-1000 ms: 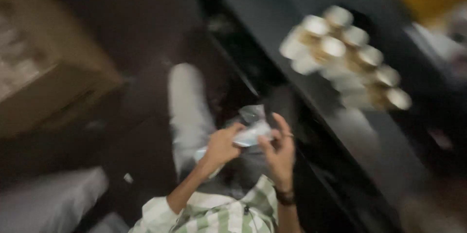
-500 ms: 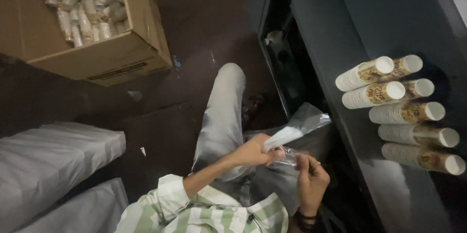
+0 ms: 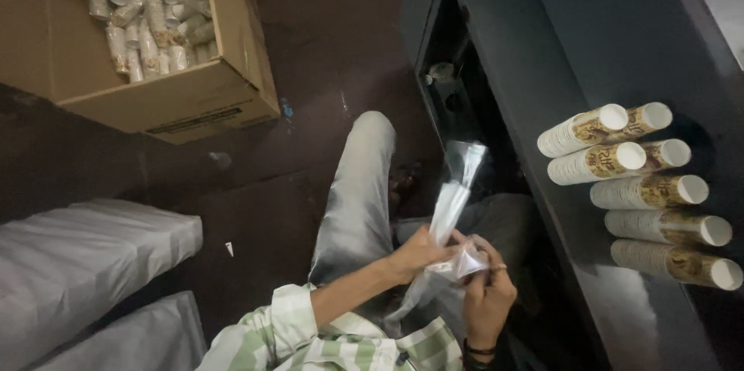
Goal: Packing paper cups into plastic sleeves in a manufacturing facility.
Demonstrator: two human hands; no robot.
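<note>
A seated person works a clear plastic bag (image 3: 453, 212) between both hands above the lap, beside a dark shelf stacked with paper cups.

The left hand (image 3: 418, 253) is closed around the lower part of the bag, fingers wrapped together on the plastic, while the right hand (image 3: 487, 287) pinches the bunched bottom of it, fingertips clamped on the film. The bag stands up long and narrow from the hands, its open top near the edge of the dark shelf (image 3: 573, 53). On the shelf to the right lie five sleeves of stacked paper cups (image 3: 643, 189), on their sides, rims facing right. At upper left a cardboard box (image 3: 174, 100) sits on the dark floor, holding more wrapped cups. White wrapped bundles (image 3: 85, 262) lie at lower left.
</note>
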